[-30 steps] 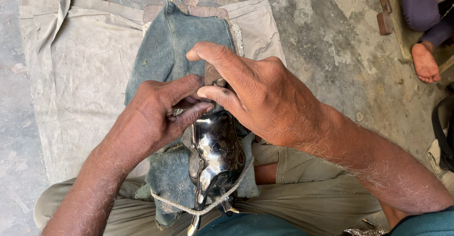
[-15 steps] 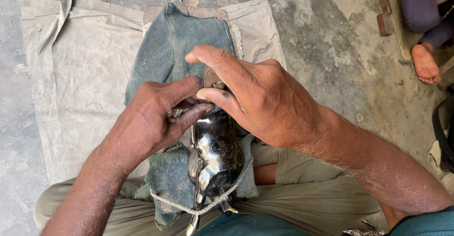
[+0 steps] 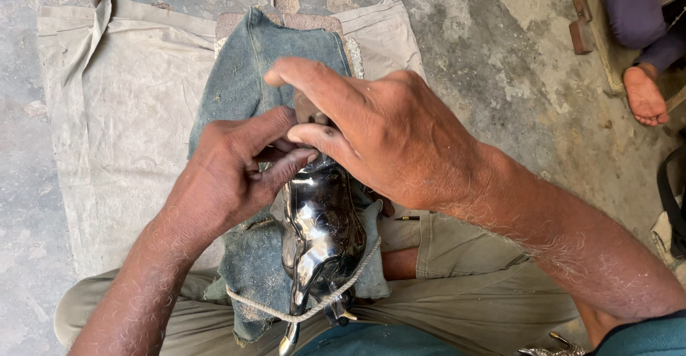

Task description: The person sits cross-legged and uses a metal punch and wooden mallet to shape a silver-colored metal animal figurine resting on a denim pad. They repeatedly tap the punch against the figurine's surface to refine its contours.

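Both hands pinch a small tool on the shiny black carved figure (image 3: 318,238), left hand (image 3: 229,177) at nine o'clock, right hand (image 3: 386,138) at two. Roped to blue denim cloth (image 3: 250,63) on the lap, it could slip; the tool might gouge fingers.

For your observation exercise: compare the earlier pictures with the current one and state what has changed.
Nothing visibly changed: the left hand and right hand stay clamped at the top of the shiny black shoe, which lies roped on the blue denim cloth over the lap.
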